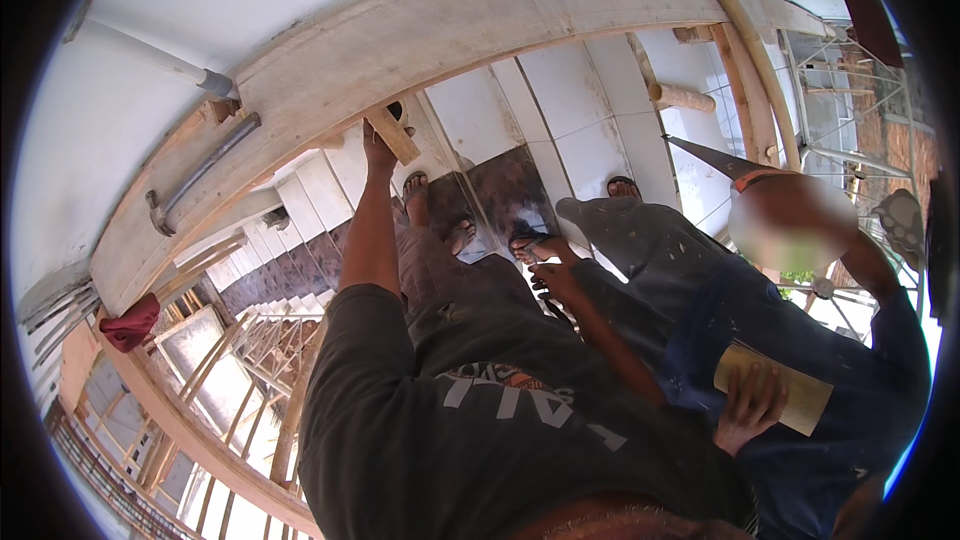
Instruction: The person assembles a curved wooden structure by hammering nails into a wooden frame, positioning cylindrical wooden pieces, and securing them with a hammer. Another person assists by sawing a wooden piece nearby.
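Observation:
My left hand [380, 152] is stretched far forward, its fingers closed around a short wooden block [393, 136]. The block is held just under the edge of a long wooden beam [480, 20]; I cannot tell whether the two touch. A dark round shape shows beside the block, too small to make out. Low in front of my legs hangs my right hand [558, 282], its fingers loosely apart with nothing seen in them. At my right stands a person with a handsaw [712, 154] in one hand, partly blurred. That person's other hand holds a yellowish board [790, 395] against their body.
A metal bar clamp [205, 170] is fixed on the beam's left part. Dark red cloth [128, 324] hangs at far left. White and brown tiles [510, 185] lie underfoot, with stairs at left. A round wooden pole [735, 15] and metal scaffolding [850, 100] stand at right.

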`<state>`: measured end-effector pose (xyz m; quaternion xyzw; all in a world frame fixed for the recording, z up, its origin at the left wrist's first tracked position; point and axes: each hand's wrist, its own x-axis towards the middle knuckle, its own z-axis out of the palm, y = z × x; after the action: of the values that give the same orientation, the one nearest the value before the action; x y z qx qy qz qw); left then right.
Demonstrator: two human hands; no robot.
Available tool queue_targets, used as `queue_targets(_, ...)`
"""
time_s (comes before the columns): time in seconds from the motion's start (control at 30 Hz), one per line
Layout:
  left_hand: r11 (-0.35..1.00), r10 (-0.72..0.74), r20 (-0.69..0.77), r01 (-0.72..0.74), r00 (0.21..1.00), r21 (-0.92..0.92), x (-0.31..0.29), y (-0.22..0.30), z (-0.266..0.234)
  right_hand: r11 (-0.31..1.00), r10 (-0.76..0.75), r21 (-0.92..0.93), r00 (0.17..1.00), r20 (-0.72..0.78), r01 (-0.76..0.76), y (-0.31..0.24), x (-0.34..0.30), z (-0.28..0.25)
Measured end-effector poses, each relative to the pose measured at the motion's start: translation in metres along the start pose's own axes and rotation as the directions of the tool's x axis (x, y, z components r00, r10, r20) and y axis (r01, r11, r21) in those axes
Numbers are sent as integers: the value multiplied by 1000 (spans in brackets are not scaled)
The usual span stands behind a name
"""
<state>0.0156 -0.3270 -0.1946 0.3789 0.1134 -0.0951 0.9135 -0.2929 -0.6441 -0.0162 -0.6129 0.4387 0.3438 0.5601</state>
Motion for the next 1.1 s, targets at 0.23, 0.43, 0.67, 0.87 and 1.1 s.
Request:
queue_targets(0.23, 821, 36, 153, -116, 988, 559, 43, 12, -49, 996, 31, 89, 999, 26, -33, 37, 35, 7)
queue_targets(0.43, 668, 66, 346, -299, 936, 682, 53, 19, -63, 975, -119, 188, 993, 2, 117, 15, 55, 37)
queue_targets(0.67, 986, -94, 337, 41, 937, 161, 78, 20, -64, 635, -718, 254, 679, -155, 729, -152, 90, 83)
queue_targets(0.87, 794, -196, 399, -94, 896, 601, 58, 43, -49, 565, -625, 402, 692, -363, 721, -202, 123, 160)
queue_targets(1.1, 499, -536, -20, 335, 844, 799, -72, 105, -52, 749, -644, -75, 750, 150, 658, -126, 113, 266)
